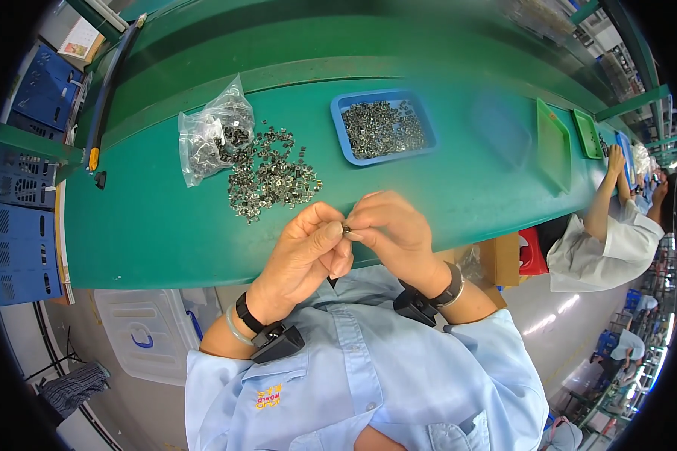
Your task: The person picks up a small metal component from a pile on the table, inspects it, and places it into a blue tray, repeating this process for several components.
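Note:
Both hands meet over the near edge of the green table. A small dark, shiny metal part [346,228] is pinched between them, too small to name more exactly. My left hand [306,248] grips it between thumb and index finger. From the other side, the thumb and fingertips of my right hand [393,231] close on the same part. Just beyond my left hand lies a loose pile of small black and silver metal parts [272,180]. Beside the pile, a clear plastic bag [199,154] lies with more of these parts at its mouth. A blue tray [341,134] beyond my hands holds many similar pieces.
Two green trays [553,150] stand farther right on the green table [143,252]. Another person [605,248] works at the right end. Blue crates [24,252] are stacked at the left, and a lidded translucent box [139,331] sits below the table.

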The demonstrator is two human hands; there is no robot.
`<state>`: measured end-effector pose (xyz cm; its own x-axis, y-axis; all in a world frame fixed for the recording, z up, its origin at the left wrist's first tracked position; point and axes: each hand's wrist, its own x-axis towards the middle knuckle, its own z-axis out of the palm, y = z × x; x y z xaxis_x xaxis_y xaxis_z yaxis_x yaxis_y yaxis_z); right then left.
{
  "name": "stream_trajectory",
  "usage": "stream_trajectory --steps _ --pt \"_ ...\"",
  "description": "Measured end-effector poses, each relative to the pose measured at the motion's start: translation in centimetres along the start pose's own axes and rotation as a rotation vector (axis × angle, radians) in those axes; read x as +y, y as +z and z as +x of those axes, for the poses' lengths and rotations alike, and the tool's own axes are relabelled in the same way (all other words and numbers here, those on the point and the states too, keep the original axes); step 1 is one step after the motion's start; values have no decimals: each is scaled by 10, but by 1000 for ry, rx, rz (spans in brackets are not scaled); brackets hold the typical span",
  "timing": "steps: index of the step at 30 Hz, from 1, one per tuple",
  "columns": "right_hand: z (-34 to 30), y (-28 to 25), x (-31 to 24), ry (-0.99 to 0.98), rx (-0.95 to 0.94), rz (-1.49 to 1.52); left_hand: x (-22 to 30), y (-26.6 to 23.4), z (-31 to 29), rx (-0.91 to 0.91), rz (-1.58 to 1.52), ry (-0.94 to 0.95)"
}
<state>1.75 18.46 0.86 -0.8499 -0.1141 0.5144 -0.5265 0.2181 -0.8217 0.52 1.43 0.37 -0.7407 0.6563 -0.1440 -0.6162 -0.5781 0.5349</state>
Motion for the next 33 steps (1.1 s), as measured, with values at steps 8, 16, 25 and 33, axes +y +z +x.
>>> stream_trajectory --steps 8,16,25,33 --pt "-1 -2 3 -51 -54 -31 2 -1 -2 28 41 -6" --pt "-4 -2 10 -78 -59 -40 7 2 -2 62 86 -13" --pt "-6 1 10 107 -29 134 9 3 -2 76 81 -41" --pt "-7 1 16 90 -27 166 9 -1 0 54 149 -68"
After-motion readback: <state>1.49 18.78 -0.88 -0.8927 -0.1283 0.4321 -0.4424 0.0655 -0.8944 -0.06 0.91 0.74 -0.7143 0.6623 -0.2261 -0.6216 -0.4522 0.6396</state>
